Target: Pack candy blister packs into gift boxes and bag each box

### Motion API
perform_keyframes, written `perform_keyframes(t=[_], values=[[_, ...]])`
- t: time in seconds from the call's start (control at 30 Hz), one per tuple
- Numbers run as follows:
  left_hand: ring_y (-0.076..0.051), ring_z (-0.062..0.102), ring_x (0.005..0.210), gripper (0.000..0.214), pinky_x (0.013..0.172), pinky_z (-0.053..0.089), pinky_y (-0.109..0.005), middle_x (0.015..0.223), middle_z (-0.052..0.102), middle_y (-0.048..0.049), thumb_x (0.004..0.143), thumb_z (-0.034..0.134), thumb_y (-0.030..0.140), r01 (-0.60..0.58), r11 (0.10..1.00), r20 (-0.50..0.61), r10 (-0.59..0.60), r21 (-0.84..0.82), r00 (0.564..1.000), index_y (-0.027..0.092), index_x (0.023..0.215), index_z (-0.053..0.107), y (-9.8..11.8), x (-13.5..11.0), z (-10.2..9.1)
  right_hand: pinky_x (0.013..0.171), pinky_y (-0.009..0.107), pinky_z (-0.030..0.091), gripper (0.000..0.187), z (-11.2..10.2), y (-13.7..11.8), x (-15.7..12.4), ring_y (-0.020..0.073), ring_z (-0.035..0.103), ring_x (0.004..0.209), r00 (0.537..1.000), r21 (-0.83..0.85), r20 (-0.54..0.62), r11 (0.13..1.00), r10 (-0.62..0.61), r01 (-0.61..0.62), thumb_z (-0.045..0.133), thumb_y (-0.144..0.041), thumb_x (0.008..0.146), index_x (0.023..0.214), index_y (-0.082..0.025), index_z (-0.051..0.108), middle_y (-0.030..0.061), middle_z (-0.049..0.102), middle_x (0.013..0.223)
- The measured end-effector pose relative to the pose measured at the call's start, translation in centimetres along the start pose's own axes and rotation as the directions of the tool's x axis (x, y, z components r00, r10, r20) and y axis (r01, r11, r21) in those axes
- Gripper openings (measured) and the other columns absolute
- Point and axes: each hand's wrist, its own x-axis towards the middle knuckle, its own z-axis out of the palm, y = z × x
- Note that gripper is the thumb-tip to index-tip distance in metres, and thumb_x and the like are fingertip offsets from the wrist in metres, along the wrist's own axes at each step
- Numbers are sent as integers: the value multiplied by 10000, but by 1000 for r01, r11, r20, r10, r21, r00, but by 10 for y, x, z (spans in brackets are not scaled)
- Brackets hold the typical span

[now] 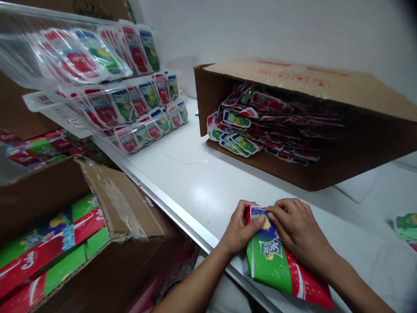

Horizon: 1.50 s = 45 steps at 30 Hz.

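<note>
A green, blue and red printed Sprite box [272,269] lies at the table's front edge, tilted, with its far end toward the table's middle. My left hand [243,228] grips its far left corner, thumb on the printed face and fingers curled behind the edge. At the same end, my right hand [295,228] is closed over the right side, fingertips at the top edge. The underside of the box is hidden, and so are some of my fingers.
An open cardboard carton [260,167] full of flat bottle-shaped packs [236,119] lies on its side on the white table [176,161]. Clear trays [148,117] of similar packs stand at the back left. Below the table edge, another carton [120,195] holds printed boxes [61,243].
</note>
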Motion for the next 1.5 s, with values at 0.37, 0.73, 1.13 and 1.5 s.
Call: perform_keyframes(t=[0.37, 0.73, 1.13, 1.5], values=[[-147, 615, 654, 487, 640, 475, -267, 799, 677, -36, 757, 709, 537, 152, 987, -13, -152, 46, 988, 151, 1036, 609, 10, 12, 6, 898, 424, 508, 264, 5, 27, -38, 240, 621, 1059, 951, 264, -149, 938, 271, -226, 480, -352, 965, 1156, -259, 638, 61, 687, 1129], [-141, 604, 654, 425, 642, 476, -260, 774, 688, -38, 768, 721, 497, 165, 984, -10, -165, 63, 986, 139, 990, 660, 9, 17, 2, 839, 389, 549, 255, 6, 21, -32, 237, 647, 992, 895, 491, -58, 793, 443, -361, 496, -419, 943, 1026, -246, 664, 72, 685, 1085], [-191, 640, 742, 487, 722, 486, -314, 911, 722, -78, 748, 721, 522, 199, 978, -98, -193, 60, 976, 152, 1066, 704, 8, 19, 8, 557, 376, 580, 431, 26, 20, -28, 232, 699, 657, 743, 787, 226, 330, 630, -520, 519, -520, 891, 1203, -230, 584, 102, 727, 1035], [-203, 629, 756, 439, 742, 489, -326, 804, 688, -55, 799, 628, 521, 59, 978, -77, -45, 198, 996, 127, 980, 692, -2, 21, 12, 1054, 499, 387, 551, -9, -37, -61, 289, 434, 1319, 987, 78, -60, 986, 150, -145, 456, -479, 946, 1426, -212, 418, 122, 436, 1477]])
